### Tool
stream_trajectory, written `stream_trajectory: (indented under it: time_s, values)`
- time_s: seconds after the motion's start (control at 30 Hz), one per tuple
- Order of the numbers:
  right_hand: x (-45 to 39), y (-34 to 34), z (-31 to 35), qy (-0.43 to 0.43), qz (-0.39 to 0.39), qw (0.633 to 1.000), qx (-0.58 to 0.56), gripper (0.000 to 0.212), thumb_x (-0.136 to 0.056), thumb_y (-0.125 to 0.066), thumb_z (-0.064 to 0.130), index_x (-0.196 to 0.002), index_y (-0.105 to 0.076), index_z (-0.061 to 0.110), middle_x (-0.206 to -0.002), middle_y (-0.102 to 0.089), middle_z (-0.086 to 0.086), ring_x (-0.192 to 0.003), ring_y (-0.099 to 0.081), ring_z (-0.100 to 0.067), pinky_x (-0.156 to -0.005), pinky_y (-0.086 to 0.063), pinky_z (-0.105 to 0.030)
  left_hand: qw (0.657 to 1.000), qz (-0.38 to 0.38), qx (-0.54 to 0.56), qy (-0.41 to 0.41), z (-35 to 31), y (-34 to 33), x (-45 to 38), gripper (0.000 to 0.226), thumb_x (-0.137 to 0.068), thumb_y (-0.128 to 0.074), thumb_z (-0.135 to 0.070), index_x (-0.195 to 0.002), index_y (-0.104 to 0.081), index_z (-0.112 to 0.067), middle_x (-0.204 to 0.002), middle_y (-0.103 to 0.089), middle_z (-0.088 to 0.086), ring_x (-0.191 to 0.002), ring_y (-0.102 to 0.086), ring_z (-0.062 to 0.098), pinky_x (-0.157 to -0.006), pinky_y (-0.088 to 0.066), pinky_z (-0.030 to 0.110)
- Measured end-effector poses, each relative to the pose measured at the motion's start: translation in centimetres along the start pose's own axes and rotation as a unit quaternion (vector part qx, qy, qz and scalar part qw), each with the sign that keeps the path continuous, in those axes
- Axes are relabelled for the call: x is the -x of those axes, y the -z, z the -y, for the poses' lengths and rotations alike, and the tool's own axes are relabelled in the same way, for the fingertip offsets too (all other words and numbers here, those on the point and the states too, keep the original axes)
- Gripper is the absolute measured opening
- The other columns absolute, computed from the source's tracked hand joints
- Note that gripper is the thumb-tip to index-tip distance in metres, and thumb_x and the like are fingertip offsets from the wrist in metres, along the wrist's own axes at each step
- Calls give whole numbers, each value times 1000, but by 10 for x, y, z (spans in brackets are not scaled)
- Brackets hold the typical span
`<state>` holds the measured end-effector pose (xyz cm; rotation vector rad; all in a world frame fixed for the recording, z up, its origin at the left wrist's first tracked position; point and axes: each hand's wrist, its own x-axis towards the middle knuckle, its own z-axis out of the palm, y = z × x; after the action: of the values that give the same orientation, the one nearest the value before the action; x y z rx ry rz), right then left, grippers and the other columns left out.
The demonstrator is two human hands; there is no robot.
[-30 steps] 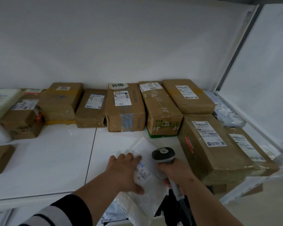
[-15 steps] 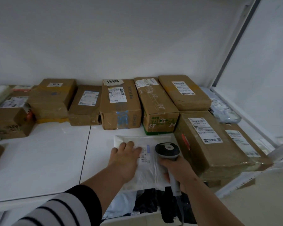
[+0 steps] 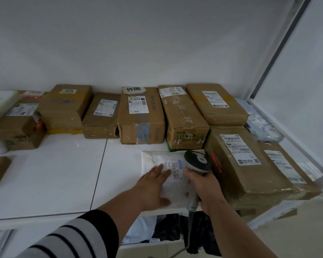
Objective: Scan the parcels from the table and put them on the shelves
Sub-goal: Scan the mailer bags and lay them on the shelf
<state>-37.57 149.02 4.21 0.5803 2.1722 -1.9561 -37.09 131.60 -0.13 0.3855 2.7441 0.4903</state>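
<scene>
One white mailer lies flat on the shelf, long axis seemingly running front-to-back. The left hand presses it with straight fingers; the right hand grips the scanner.

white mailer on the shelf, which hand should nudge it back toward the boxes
Left. The left hand lies flat and open on the white mailer, while the right hand is occupied gripping the scanner.
</scene>
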Motion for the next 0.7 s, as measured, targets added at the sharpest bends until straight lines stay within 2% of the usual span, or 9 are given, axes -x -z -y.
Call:
stream_trajectory:
  time_s: [0.1,0.2,0.27,0.4,0.53,0.7]
  values:
    - [2,1,1,-8,13,1000,-19,13,-87,-76,22,-78,-67,23,-90,-73,-14,-85,-69,-32,-80,-58,-60,999,-47,-14,9,3,-8,9,101,-84,-64,-59,-158,1,-35,-165,16,-2,-152,14,20,-123,2,38]
    - [3,-3,3,5,40,999,-32,5,-89,-74,20,-89,-69,21,-91,-74,-8,-84,-71,-28,-73,-61,-50,994,-93,-5,51,8,-11,22,100,-81,-53,-71,-157,2,-38,-165,14,-5,-152,15,18,-121,8,38]
    - [7,-11,6,11,60,998,-34,6,-91,-72,22,-96,-70,20,-95,-74,-7,-82,-73,-28,-69,-62,-43,989,-120,17,82,14,-9,33,96,-82,-48,-73,-157,-1,-37,-166,8,-5,-152,11,18,-123,6,38]
    - [25,-35,11,-6,120,992,-41,17,-93,-70,24,-105,-67,13,-93,-68,-5,-74,-70,-25,-62,-55,-36,973,-162,68,149,32,-2,62,85,-90,-52,-62,-157,-10,-34,-166,-2,-4,-153,2,20,-124,-3,37]
    - [54,-71,6,-38,167,985,-35,20,-92,-71,24,-107,-66,11,-92,-64,-6,-67,-68,-24,-59,-53,-33,956,-196,85,201,59,5,105,80,-92,-53,-59,-157,-15,-32,-166,-7,-4,-152,-3,20,-124,-8,35]
    - [106,-135,-4,-36,211,977,0,22,-91,-71,25,-105,-65,10,-94,-63,-8,-63,-68,-21,-55,-52,-30,930,-249,119,242,105,7,178,76,-92,-55,-56,-156,-22,-31,-164,-15,-5,-150,-12,19,-122,-17,35]
